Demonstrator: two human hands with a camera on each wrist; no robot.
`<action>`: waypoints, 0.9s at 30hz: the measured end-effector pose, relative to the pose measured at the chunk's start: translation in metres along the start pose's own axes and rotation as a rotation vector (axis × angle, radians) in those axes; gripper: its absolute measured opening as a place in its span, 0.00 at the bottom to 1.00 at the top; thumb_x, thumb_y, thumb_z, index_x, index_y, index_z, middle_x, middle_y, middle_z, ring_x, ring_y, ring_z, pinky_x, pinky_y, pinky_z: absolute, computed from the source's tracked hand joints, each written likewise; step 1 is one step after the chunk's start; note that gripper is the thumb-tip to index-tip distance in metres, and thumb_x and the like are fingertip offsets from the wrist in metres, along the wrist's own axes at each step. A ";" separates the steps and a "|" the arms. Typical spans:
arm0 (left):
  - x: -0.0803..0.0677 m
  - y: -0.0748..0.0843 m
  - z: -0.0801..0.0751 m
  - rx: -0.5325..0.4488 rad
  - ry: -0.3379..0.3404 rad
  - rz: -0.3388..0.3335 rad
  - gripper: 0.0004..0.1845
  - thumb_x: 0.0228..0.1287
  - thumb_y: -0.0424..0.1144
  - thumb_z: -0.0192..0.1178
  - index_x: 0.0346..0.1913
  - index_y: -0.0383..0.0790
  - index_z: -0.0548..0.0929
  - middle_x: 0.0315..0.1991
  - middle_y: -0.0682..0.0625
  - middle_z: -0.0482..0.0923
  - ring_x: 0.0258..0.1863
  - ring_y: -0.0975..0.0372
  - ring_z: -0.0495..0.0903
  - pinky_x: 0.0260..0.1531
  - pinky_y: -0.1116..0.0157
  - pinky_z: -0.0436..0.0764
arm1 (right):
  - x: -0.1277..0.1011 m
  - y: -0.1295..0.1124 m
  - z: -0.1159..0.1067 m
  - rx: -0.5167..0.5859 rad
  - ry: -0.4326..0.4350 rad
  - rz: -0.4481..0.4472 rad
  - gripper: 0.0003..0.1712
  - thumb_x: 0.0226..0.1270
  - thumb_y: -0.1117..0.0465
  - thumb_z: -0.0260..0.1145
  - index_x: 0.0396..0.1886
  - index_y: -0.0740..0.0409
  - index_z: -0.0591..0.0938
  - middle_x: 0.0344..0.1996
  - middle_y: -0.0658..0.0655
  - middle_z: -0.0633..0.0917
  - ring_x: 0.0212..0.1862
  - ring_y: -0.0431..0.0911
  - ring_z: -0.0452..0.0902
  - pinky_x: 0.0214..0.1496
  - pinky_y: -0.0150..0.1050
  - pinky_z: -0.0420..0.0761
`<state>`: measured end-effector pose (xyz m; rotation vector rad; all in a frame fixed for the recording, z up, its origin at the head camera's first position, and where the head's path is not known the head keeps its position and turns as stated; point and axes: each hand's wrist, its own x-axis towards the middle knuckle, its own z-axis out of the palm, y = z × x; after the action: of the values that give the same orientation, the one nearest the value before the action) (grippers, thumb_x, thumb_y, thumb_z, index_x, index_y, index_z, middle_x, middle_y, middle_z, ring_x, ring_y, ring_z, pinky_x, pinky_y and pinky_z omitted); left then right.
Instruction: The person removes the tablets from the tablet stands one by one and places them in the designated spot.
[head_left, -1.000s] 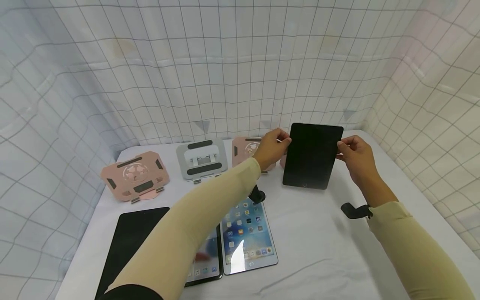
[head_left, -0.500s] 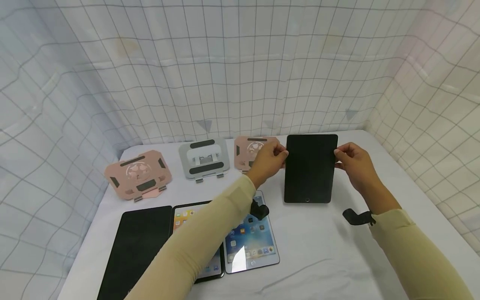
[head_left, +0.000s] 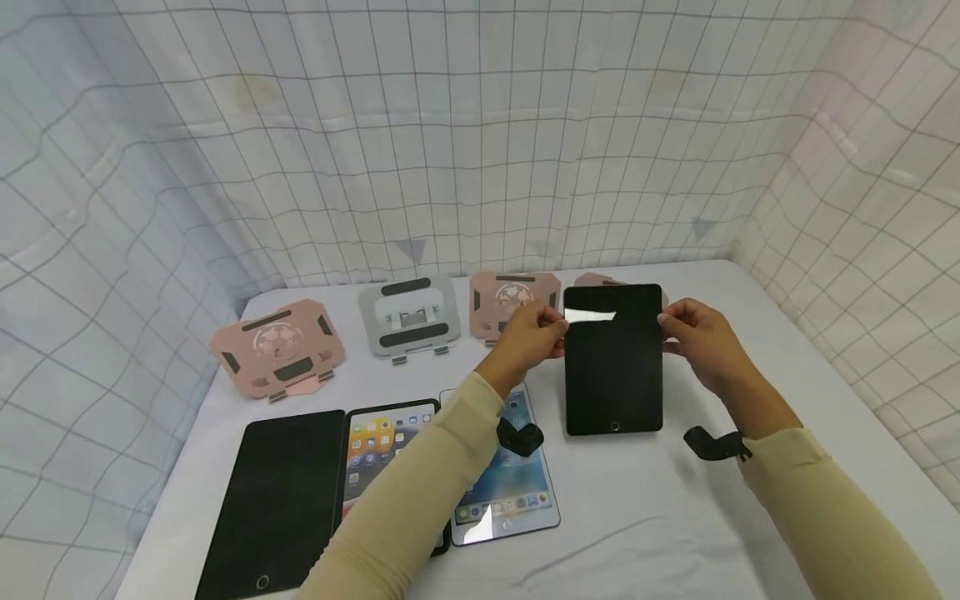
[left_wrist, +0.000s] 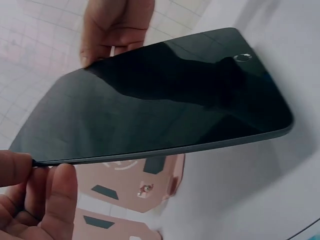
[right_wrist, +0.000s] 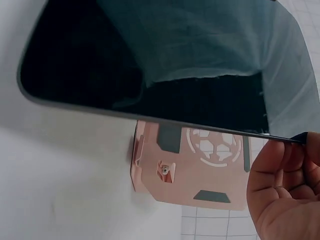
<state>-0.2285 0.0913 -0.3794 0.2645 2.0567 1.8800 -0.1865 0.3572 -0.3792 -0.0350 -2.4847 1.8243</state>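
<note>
Head view: both hands, left (head_left: 528, 333) and right (head_left: 697, 337), pinch the dark tablet (head_left: 613, 367) by its sides above the white tabletop (head_left: 675, 517), near the far edge; checked curtains (head_left: 450, 150) surround it. Left wrist view: fingers (left_wrist: 55, 192) pinch the tablet (left_wrist: 165, 100) edge. Right wrist view: the tablet (right_wrist: 165, 65) is over a pink stand (right_wrist: 195, 170).

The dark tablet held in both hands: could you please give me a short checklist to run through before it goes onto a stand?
1. Left hand pinches the dark tablet at its edge: ok.
2. Right hand pinches the opposite edge: ok.
3. Pink stand behind the tablet holds nothing: ok.
4. Tablet's lower edge seated on the stand's lip: not ok.
5. Stand's lip position: cannot tell.
6. Lit tablet on the table lies apart: ok.
</note>
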 end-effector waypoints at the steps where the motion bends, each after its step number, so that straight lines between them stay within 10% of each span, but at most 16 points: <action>1: -0.002 0.001 -0.001 -0.001 -0.003 -0.009 0.04 0.74 0.34 0.57 0.44 0.36 0.77 0.36 0.45 0.76 0.31 0.59 0.78 0.36 0.66 0.84 | -0.001 0.000 0.001 -0.003 -0.012 0.005 0.13 0.78 0.58 0.56 0.46 0.66 0.71 0.39 0.55 0.76 0.42 0.45 0.77 0.44 0.34 0.82; 27: -0.041 -0.033 -0.001 -0.070 0.024 -0.176 0.04 0.73 0.32 0.56 0.43 0.33 0.77 0.34 0.44 0.76 0.29 0.60 0.77 0.32 0.66 0.85 | -0.015 0.018 0.016 -0.117 -0.198 0.085 0.10 0.77 0.64 0.53 0.45 0.70 0.71 0.38 0.60 0.77 0.40 0.48 0.77 0.43 0.40 0.83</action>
<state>-0.1885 0.0718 -0.4070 0.0415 1.9554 1.8519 -0.1727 0.3466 -0.4018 0.0371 -2.7634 1.7926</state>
